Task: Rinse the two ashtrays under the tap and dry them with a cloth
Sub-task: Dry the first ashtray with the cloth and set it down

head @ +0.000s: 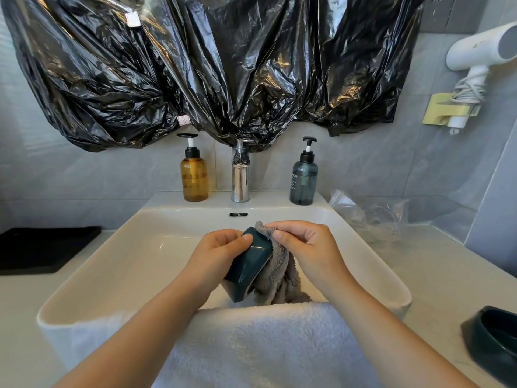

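Note:
Over the white sink (117, 264), my left hand (221, 253) grips a dark green square ashtray (247, 268), tilted on its edge. My right hand (305, 247) pinches a grey fluffy cloth (277, 278) against the ashtray's upper right side; the cloth hangs down behind it. A second dark green ashtray (495, 337) sits upright on the counter at the far right, cut off by the frame. The chrome tap (240, 180) stands behind the basin, with no water seen running.
A white towel (265, 340) drapes over the sink's front rim. An amber pump bottle (194, 175) and a teal pump bottle (303, 177) flank the tap. A black tray (42, 247) lies left, crumpled clear plastic (372, 217) right. Black plastic sheeting (209, 65) hangs above; a hairdryer (481, 49) is on the wall.

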Available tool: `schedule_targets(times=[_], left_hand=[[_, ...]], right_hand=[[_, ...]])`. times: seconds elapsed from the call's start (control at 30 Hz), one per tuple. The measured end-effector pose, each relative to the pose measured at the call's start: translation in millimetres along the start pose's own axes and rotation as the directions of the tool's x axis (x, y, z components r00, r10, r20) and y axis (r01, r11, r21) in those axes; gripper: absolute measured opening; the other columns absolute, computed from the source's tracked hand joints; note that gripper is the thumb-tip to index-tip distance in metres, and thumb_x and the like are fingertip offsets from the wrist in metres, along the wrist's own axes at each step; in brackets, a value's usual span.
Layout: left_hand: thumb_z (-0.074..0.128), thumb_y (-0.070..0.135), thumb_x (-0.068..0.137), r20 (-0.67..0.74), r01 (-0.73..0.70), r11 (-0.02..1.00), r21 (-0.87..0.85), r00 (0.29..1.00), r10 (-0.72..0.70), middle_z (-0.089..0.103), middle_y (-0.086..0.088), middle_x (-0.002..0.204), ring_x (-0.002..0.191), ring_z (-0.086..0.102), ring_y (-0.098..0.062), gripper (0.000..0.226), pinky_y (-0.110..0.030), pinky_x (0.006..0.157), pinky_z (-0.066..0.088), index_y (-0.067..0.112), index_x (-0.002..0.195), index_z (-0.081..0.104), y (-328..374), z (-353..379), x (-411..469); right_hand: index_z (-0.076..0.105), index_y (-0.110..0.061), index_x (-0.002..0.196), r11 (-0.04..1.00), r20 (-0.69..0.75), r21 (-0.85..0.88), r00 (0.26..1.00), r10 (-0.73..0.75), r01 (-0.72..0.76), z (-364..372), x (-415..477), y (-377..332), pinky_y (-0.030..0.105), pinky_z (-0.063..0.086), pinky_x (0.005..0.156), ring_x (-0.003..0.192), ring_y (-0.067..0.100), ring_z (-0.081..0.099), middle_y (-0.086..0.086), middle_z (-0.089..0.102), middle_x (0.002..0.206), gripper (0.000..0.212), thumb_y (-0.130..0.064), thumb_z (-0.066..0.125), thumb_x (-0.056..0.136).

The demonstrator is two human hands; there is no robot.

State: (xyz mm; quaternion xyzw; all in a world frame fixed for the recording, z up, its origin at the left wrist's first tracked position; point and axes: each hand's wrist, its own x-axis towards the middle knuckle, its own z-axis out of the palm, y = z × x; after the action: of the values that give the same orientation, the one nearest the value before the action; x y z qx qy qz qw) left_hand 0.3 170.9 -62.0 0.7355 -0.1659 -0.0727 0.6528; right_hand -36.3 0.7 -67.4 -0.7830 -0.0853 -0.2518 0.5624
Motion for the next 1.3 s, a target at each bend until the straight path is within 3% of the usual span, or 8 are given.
schedule_targets(times=[0.3,0.53,0.73,0.87,1.0,1.07,1.2,1.3], left_hand=[[0.051,0.006,0.096,0.026,-0.024,0.999,0.038,0.999,0.023,0.072,-0.004,0.079,0.063,0.066,-0.009,0.016,-0.018,0.056,0.051,0.01,0.093,0.066,-5.4,0.4,4.6],[0.052,0.002,0.094,0.069,-0.063,0.994,0.094,0.996,0.057,0.069,-0.013,0.082,0.073,0.063,-0.019,0.016,-0.027,0.068,0.05,0.009,0.089,0.066,-5.2,1.4,3.3],[0.051,0.002,0.095,0.087,-0.095,0.988,0.118,0.993,0.085,0.066,-0.02,0.086,0.076,0.059,-0.021,0.013,-0.027,0.068,0.045,0.001,0.093,0.064,-5.2,1.5,1.5],[0.048,0.0,0.095,0.053,-0.124,0.992,0.032,0.991,0.122,0.067,-0.008,0.078,0.065,0.06,-0.01,0.014,-0.013,0.056,0.046,0.0,0.093,0.063,-2.2,-0.3,0.6],[0.051,0.016,0.096,0.037,-0.055,0.998,-0.037,0.998,0.056,0.066,0.0,0.068,0.068,0.059,-0.016,0.024,-0.02,0.062,0.046,0.013,0.077,0.064,2.1,2.2,0.3],[0.052,0.028,0.096,0.059,0.01,0.999,-0.049,0.998,-0.007,0.07,-0.006,0.075,0.071,0.064,-0.019,0.028,-0.026,0.069,0.048,0.009,0.084,0.068,2.3,4.1,0.9],[0.053,0.021,0.096,0.061,0.012,1.0,-0.018,0.998,-0.01,0.07,-0.007,0.079,0.075,0.063,-0.021,0.021,-0.03,0.071,0.046,0.006,0.091,0.068,1.0,4.5,0.5],[0.052,0.018,0.096,0.057,0.01,1.0,0.003,0.998,-0.01,0.07,-0.004,0.082,0.078,0.063,-0.02,0.019,-0.029,0.072,0.048,0.009,0.095,0.068,0.9,4.5,-0.1]], right_hand=[[0.075,-0.022,0.101,1.0,-0.345,0.03,0.939,0.017,-0.007,-7.0,1.0,5.4,0.006,0.048,0.079,0.093,-0.006,0.064,-0.017,0.072,0.096,0.02,-0.011,0.062,0.092],[0.074,-0.026,0.104,0.997,0.018,-0.061,0.999,-0.048,0.049,1.9,-1.8,-3.1,0.01,0.048,0.085,0.099,-0.007,0.063,-0.019,0.072,0.101,0.023,-0.012,0.062,0.091],[0.066,-0.025,0.124,0.989,0.049,-0.128,0.996,0.079,-0.072,1.9,2.7,2.0,0.014,0.045,0.095,0.114,0.0,0.057,-0.014,0.065,0.123,0.03,-0.021,0.051,0.099],[0.067,-0.039,0.103,0.952,0.08,0.106,0.957,0.278,-0.286,-0.1,5.8,-0.5,0.023,0.049,0.092,0.106,0.004,0.063,-0.013,0.07,0.11,0.025,-0.029,0.045,0.101],[0.068,-0.034,0.113,0.96,0.13,0.144,0.967,0.221,-0.239,0.0,3.4,-0.5,0.029,0.049,0.099,0.109,0.004,0.063,-0.012,0.07,0.114,0.026,-0.025,0.048,0.1],[0.067,-0.03,0.119,0.98,0.164,0.075,0.972,0.17,-0.184,2.0,1.4,-0.5,0.022,0.048,0.098,0.111,0.001,0.061,-0.013,0.068,0.118,0.028,-0.022,0.049,0.099],[0.066,-0.025,0.123,0.992,0.183,0.017,0.975,0.122,-0.127,4.9,1.5,-0.1,0.008,0.045,0.091,0.112,-0.007,0.057,-0.017,0.065,0.121,0.031,-0.014,0.051,0.098],[0.064,-0.025,0.125,0.992,0.125,-0.013,0.984,0.129,-0.129,3.4,4.0,4.4,0.014,0.044,0.098,0.116,-0.005,0.055,-0.015,0.063,0.125,0.031,-0.017,0.051,0.098]])
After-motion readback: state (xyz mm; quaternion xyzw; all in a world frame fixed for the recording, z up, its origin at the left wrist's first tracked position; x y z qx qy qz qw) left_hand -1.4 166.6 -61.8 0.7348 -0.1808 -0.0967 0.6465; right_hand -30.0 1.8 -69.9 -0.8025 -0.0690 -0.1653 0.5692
